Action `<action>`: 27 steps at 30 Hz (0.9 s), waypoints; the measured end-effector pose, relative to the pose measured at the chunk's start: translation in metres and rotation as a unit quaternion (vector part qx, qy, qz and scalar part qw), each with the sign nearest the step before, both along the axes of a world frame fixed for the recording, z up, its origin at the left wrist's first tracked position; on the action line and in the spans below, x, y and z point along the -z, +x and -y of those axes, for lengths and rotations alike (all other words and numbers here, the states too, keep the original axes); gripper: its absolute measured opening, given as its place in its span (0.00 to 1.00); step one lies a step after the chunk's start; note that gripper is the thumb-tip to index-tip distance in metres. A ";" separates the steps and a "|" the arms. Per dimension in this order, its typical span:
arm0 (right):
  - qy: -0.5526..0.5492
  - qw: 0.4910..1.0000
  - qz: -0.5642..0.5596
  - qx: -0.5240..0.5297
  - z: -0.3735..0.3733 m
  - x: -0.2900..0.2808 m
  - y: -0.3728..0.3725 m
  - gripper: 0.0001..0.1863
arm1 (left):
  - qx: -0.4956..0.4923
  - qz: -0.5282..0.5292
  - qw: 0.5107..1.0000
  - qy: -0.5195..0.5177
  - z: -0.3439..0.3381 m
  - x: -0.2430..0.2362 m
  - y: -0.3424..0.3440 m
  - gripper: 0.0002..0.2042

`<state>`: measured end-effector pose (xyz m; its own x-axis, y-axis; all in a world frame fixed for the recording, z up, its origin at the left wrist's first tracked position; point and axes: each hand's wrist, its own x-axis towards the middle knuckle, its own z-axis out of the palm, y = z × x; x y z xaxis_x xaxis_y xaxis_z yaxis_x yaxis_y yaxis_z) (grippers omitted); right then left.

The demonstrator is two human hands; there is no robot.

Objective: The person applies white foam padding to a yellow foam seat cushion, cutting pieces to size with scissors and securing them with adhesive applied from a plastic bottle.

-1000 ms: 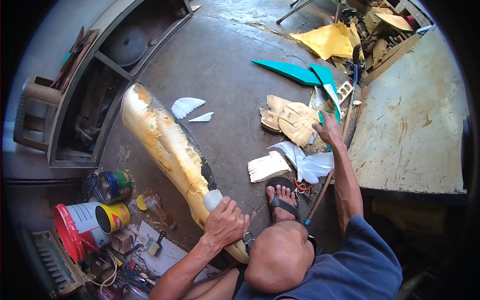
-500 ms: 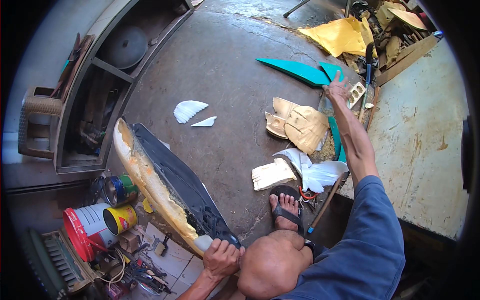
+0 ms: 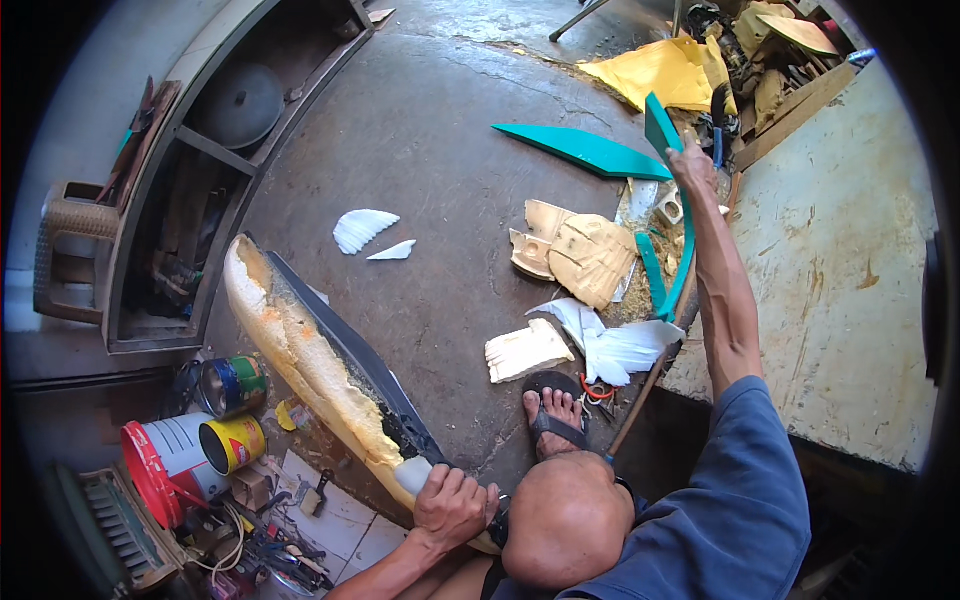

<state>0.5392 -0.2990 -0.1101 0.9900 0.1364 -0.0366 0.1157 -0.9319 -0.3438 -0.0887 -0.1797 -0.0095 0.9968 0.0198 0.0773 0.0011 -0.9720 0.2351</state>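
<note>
A: What's closest?
B: The knee (image 3: pixel 565 520), with the left hand (image 3: pixel 455 505) beside it. Those fingers are curled together, clamped on the near end of the long foam (image 3: pixel 315 365).
A: How does the foam lie?
B: Slanting away to the left, ragged and yellowish on top, black along its right side. A pale patch (image 3: pixel 413 474) shows right by the hand.
A: Past the knee?
B: A sandalled foot (image 3: pixel 555 420), then a cream pad (image 3: pixel 527 350), white scraps (image 3: pixel 625 352) and tan pieces (image 3: pixel 592 262).
A: And the right hand (image 3: pixel 690 165)?
B: Stretched out well beyond them, fingers closed on a green strip (image 3: pixel 659 125) tilted up from the hand. Whether the curved green part (image 3: pixel 686 255) below belongs to it, I can't tell.
A: Farther still?
B: A green wedge (image 3: pixel 580 148) on the floor just left of the strip, then a yellow sheet (image 3: pixel 660 75).
</note>
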 end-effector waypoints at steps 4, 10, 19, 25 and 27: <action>-0.139 0.975 0.140 -0.106 -0.035 0.008 -0.031 0.42 | 0.015 -0.009 1.000 0.020 0.002 -0.002 0.011 0.05; -0.135 0.960 0.023 -0.242 -0.087 0.088 -0.032 0.42 | -0.033 -0.025 0.999 0.033 -0.004 -0.006 -0.008 0.16; -0.004 0.944 0.241 -0.228 -0.147 0.055 -0.062 0.22 | -0.065 0.003 0.996 0.069 0.000 -0.004 -0.030 0.15; 0.493 0.818 0.068 -0.290 -0.206 -0.045 -0.185 0.20 | 0.007 -0.034 0.999 0.042 0.007 0.001 -0.012 0.09; 0.555 0.729 -0.282 -0.287 -0.200 -0.079 -0.222 0.21 | 0.043 -0.020 0.999 0.020 0.006 0.009 -0.002 0.08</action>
<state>0.3170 -0.0993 -0.0314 0.6288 0.7770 0.0317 -0.0749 0.1011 -0.9921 -0.0906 -0.1860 -0.0184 0.9970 -0.0680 0.0358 -0.0738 -0.9777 0.1967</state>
